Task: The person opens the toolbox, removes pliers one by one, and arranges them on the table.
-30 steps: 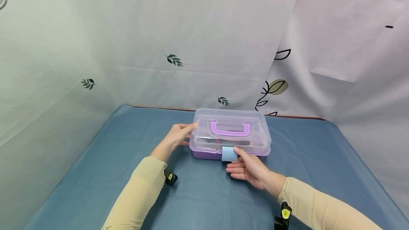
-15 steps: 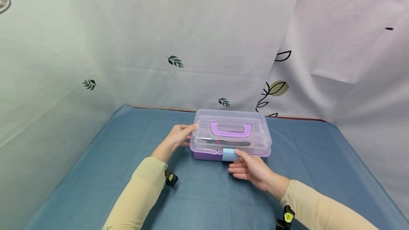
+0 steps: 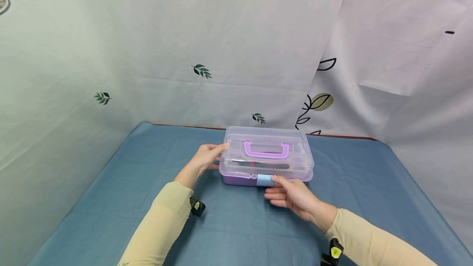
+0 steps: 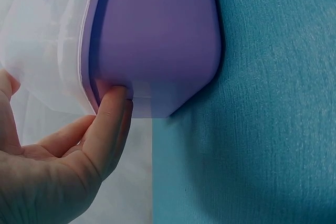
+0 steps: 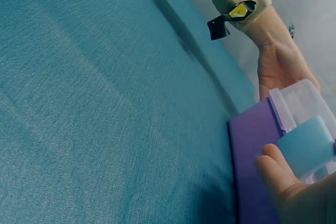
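A plastic storage box with a purple base, clear lid and purple carry handle sits on the table, lid down. My left hand holds its left end. The thumb lies on the lid, and in the left wrist view the fingertips press the base under the lid's rim. At the front, my right hand pinches the light blue latch, thumb on its upper edge, the other fingers below. The latch juts outward. A dark slender stick shows through the lid.
Blue cloth covers the table. A pale fabric backdrop with leaf prints rises close behind the box. Black wrist cameras hang from both forearms.
My right hand has shifted slightly down and right at the latch, which now looks shorter from above. The left hand and the box have stayed in place.
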The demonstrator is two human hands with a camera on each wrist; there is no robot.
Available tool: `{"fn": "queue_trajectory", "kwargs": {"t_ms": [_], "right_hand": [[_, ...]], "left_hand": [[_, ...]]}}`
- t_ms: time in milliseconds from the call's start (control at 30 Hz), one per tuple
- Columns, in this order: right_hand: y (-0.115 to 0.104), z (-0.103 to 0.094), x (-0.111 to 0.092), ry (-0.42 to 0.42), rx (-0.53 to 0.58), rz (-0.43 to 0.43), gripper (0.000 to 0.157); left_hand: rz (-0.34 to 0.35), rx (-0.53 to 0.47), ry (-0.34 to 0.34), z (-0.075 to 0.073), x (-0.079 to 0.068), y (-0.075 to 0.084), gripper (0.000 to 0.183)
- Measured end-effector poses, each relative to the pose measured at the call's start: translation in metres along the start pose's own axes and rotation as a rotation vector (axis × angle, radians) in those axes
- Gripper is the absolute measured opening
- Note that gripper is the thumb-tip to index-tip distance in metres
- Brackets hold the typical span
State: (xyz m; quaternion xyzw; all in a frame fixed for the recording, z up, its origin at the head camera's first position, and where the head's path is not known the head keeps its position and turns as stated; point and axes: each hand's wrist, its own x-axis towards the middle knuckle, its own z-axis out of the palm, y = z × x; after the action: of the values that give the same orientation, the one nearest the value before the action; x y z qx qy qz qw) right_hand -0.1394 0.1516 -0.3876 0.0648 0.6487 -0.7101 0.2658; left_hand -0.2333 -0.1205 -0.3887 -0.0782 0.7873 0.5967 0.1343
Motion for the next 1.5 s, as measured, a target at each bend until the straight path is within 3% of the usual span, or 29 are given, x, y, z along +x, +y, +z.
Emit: {"fn": "queue_trajectory", "kwargs": {"t_ms": [367, 633, 900, 1500], "right_hand": [[-0.0017, 0.0001, -0.003, -0.014, -0.048, -0.044, 0.052], [-0.0008, -0.0031, -0.0047, 0.015, -0.207, -0.115, 0.044], [0.0, -0.0047, -0.0051, 0.032, -0.328, -0.156, 0.045], [0.0043, -0.0076, -0.005, 0.026, -0.385, -0.17, 0.043]], "left_hand": [[-0.001, -0.006, 0.004, -0.0005, -0.0003, -0.0001, 0.072], [-0.001, -0.007, 0.004, -0.0006, 0.0001, 0.0005, 0.073], [-0.001, -0.002, 0.003, -0.0007, -0.0004, 0.0019, 0.073], [0.002, 0.001, 0.001, 0.0006, 0.0006, 0.0002, 0.071]]}}
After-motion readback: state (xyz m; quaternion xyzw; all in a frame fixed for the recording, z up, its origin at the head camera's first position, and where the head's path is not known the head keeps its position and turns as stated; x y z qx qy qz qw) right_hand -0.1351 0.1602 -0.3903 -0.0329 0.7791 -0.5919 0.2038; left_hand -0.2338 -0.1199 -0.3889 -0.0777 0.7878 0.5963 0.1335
